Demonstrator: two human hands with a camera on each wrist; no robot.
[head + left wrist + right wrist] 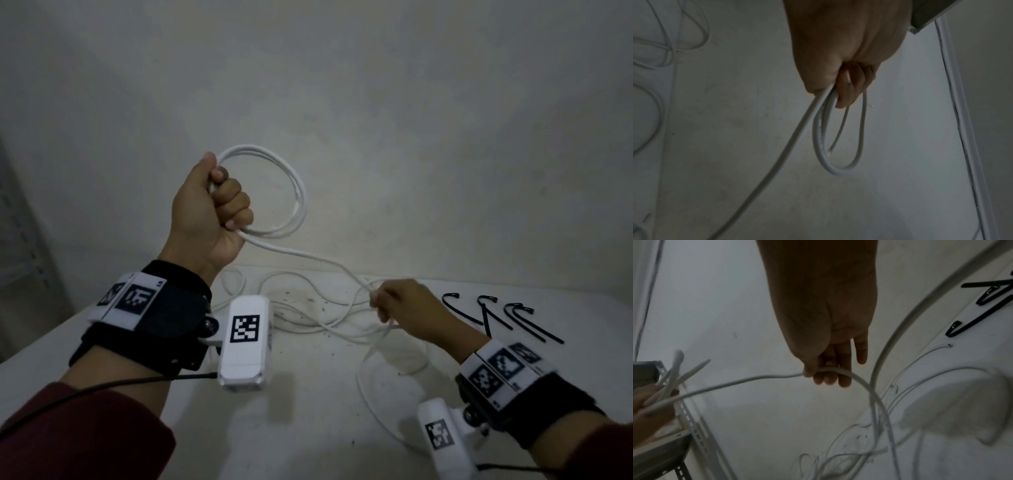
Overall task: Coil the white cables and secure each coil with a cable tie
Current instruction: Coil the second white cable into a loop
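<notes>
Left hand (pixel 205 212), raised at centre left of the head view: fist curled tight round a coil (pixel 274 192) of white cable, several turns hanging in a ring to the right of the knuckles. Same grip from the left wrist camera: fingers (pixel 849 87) wrapped over the gathered strands, loop dangling below at mid-frame, one strand (pixel 777 162) running off toward the lower left.

Right hand (pixel 407 305), lower and at centre right of the head view, just above the white table (pixel 308 428): thumb and fingers pinching the free run of the same cable (pixel 308 255), stretched slack between the two hands. From the right wrist camera: fingertips (pixel 828 378) curled under the cable, thumb on top, little finger held straighter and apart (cable (pixel 756 378) arching left toward the other hand at the frame's left edge).

More loose white cable (pixel 308 308) tangled on the table between and behind the wrists, with another loop (pixel 373 394) trailing toward the lower right of the frame; number of separate cables not clear.

Black cable ties (pixel 503 318) laid side by side on the table at right of centre, beyond the right hand, not touching it; hooked ends toward the wall. Also seen at the upper right of the right wrist view (pixel 982 293).

Perforated metal shelving (pixel 684 426) at lower left of the right wrist view.
</notes>
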